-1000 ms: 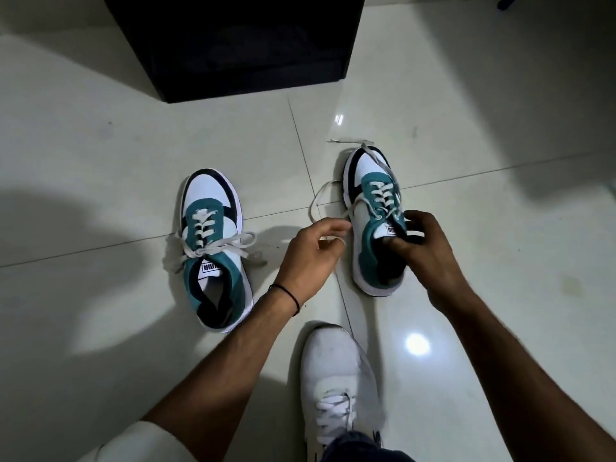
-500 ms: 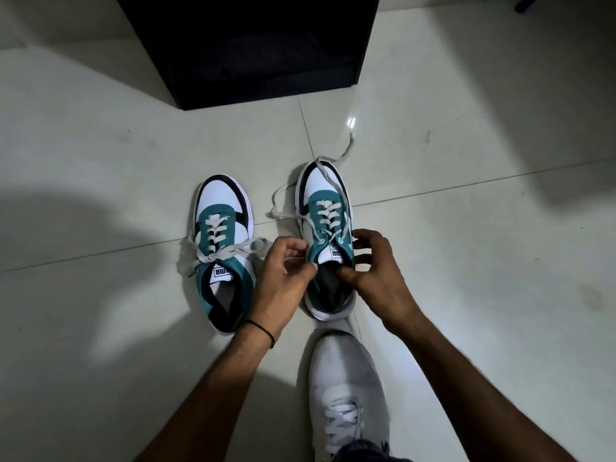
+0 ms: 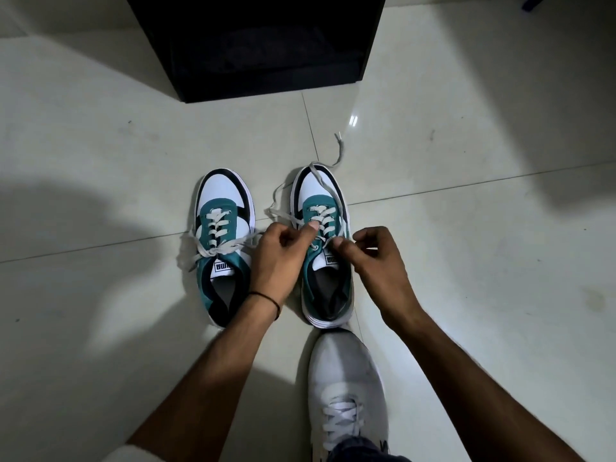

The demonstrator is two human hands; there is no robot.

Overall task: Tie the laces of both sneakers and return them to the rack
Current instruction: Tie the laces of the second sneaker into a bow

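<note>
Two teal, white and black sneakers stand side by side on the floor, toes pointing away from me. The left sneaker (image 3: 222,238) has its white laces drawn across near the tongue. The right sneaker (image 3: 321,248) has loose laces (image 3: 340,154) trailing over the toe and to its left. My left hand (image 3: 278,258) pinches a lace at the sneaker's upper eyelets. My right hand (image 3: 376,261) pinches the lace on the other side, just above the tongue label.
A black rack or cabinet (image 3: 260,45) stands on the floor straight ahead, beyond the sneakers. My own foot in a white shoe (image 3: 345,388) rests just behind the right sneaker's heel. Pale glossy floor tiles (image 3: 466,228) spread all around.
The right sneaker has been brought left and set beside the left one. Both hands have moved from its collar up to the laces.
</note>
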